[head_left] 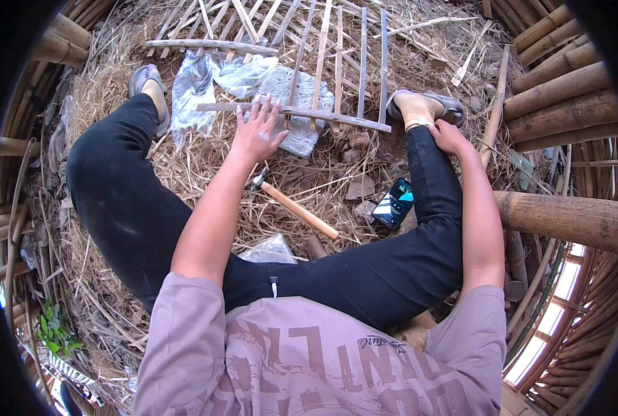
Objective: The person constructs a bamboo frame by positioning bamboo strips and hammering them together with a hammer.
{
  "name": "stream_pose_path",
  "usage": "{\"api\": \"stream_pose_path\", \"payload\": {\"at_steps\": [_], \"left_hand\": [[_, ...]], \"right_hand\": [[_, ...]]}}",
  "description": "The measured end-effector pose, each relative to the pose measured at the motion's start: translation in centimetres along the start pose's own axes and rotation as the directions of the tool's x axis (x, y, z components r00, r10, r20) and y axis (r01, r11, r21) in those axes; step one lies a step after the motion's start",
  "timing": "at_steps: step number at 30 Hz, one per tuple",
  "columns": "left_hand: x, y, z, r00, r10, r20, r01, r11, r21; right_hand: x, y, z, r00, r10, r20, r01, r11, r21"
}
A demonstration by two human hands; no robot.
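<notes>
Wooden strip (356,121) partly hidden by left hand (259,136)

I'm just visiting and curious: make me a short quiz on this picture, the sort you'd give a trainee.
1. Which of the person's hands lies over the wooden crosspiece?
2. True or false: the hammer lies on the straw, with neither hand on it.
3. Multiple choice: the right hand is at the person's own
A) knee
B) ankle
C) elbow

Key:
1. The left hand.
2. True.
3. B.
</notes>
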State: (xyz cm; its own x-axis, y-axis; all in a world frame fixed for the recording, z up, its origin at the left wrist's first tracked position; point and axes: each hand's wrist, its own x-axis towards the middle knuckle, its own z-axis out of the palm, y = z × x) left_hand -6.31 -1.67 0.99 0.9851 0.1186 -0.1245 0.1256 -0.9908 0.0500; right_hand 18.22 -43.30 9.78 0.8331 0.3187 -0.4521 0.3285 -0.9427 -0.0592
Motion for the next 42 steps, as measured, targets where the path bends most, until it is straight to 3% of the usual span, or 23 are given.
{"api": "stream_pose_path", "payload": {"at_steps": [42], "left_hand": [[-0.1, 0.0, 0.2, 1.0, -0.004, 0.018, 0.005, 0.999, -0.04]], "right_hand": [[-0.5, -0.8, -0.5, 0.999, 0.003, 0.034, -0.004, 1.0, 0.027]]}}
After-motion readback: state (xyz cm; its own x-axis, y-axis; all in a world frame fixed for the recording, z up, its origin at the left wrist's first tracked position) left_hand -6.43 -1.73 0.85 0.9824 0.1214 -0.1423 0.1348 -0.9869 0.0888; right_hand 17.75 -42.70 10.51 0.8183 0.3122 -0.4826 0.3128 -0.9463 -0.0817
